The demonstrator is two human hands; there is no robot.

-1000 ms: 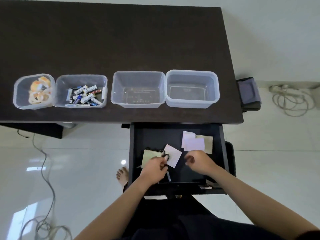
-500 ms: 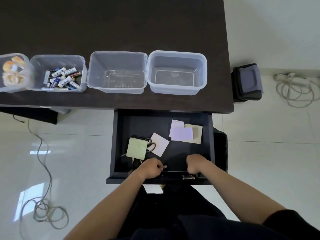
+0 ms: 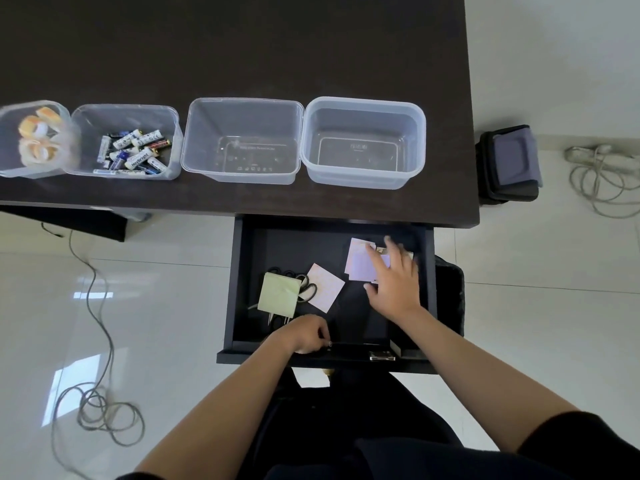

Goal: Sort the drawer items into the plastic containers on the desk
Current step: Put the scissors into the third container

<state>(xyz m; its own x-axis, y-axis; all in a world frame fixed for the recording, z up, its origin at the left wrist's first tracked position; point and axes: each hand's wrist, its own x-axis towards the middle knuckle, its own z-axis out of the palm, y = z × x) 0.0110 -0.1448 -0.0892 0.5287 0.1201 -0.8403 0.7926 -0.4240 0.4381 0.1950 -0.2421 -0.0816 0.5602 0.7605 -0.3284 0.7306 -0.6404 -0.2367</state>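
The dark drawer [image 3: 242, 285] stands pulled out below the desk edge. Inside lie a green sticky pad [image 3: 278, 296] over black scissors [image 3: 308, 289], a pale pink pad [image 3: 325, 292], and a stack of purple and cream pads [image 3: 358, 263] at the back right. My right hand [image 3: 393, 282] lies flat with fingers spread over that stack. My left hand [image 3: 304, 334] is closed at the drawer's front edge, pinching a small dark thin item I cannot identify. Two clear containers, one at the middle [image 3: 242, 112] and one at the right [image 3: 363, 105], hold nothing.
On the dark desk [image 3: 242, 46], a container with tape rolls [image 3: 34, 140] and one with batteries [image 3: 130, 150] sit at the left. A dark bag [image 3: 509, 164] and a coiled white cable [image 3: 602, 178] lie on the floor at right; a grey cable [image 3: 100, 403] at left.
My right hand moved from the drawer's front to the purple pads at the back right. My left hand drew back from the scissors to the front edge. The view shifted.
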